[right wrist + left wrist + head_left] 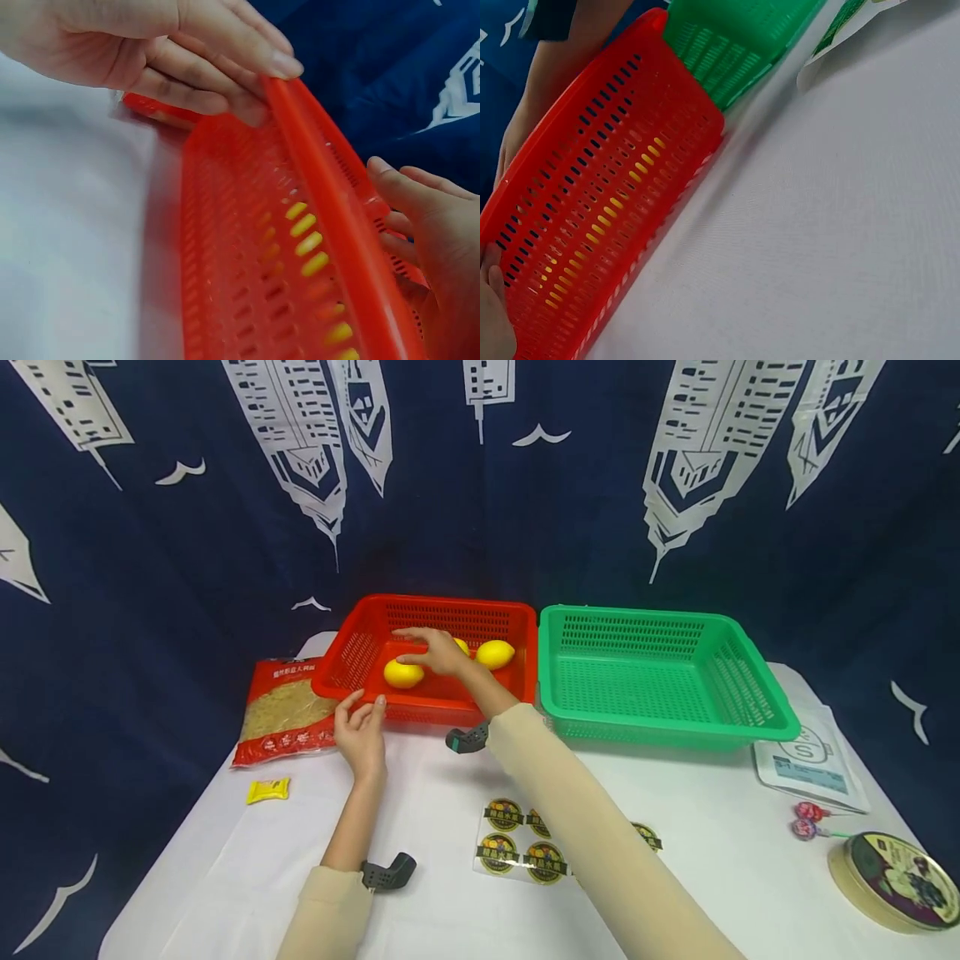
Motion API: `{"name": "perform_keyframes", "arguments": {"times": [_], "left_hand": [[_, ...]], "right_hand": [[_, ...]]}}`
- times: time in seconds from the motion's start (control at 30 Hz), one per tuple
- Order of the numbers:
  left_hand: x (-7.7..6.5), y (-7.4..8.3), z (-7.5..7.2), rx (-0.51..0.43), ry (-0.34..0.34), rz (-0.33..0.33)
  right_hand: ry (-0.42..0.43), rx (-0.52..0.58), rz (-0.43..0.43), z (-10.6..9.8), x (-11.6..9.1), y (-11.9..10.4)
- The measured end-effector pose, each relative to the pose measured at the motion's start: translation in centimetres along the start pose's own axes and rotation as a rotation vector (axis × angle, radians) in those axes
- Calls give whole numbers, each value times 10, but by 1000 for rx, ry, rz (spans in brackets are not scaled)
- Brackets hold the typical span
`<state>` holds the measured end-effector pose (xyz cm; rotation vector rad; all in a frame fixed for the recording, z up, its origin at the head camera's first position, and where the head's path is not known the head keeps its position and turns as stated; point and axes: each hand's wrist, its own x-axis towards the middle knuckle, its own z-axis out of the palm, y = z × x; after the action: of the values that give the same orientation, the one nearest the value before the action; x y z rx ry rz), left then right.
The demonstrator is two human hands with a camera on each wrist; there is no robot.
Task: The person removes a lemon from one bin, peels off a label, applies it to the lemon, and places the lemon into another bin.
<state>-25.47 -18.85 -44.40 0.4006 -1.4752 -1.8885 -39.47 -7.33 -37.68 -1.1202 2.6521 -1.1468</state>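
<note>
Right now, I see the fingers of the right hand (437, 653) spread from the thumb with nothing between them, over the leftmost lemon (403, 675) inside the red basket (431, 703). The left hand (362, 737) pinches that basket loosely at its near-left rim: from the right wrist feed I make out a thumb on the lip and fingertips against the outer wall below it. A second lemon (461, 646) lies farther back in the red basket, mostly hidden from me by the right hand, and a third lemon (495, 654) sits toward its right end.

What worries me first is the low thumb: if it drops off-centre, I think it could nudge the smooth lemon and set it rolling into its neighbours. The right forearm crosses the basket's near rim, and the right wrist camera (467, 740) hangs just outside its near wall; a careless sweep could catch the lip. Should the left hand ease off then, the red basket might skid into the green basket (667, 727) close on its right.

Left of the red basket, the bag of pasta (285, 708) lies close enough to be shoved too. In front of it I have a yellow-wrapped candy (267, 790) and a sheet of round fruit stickers (498, 852), partly covered by the right sleeve (592, 827).
</note>
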Motion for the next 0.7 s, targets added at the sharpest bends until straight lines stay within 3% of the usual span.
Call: {"name": "perform_keyframes", "arguments": {"times": [0.37, 0.57, 0.7], "left_hand": [[1, -1, -2, -29, -24, -12], [-6, 15, -1, -14, -38, -13], [-11, 23, 0, -6, -38, -9]], "right_hand": [[-104, -126, 136, 25, 17, -1], [-209, -153, 198, 31, 19, 6], [-243, -199, 185, 33, 19, 10]]}}
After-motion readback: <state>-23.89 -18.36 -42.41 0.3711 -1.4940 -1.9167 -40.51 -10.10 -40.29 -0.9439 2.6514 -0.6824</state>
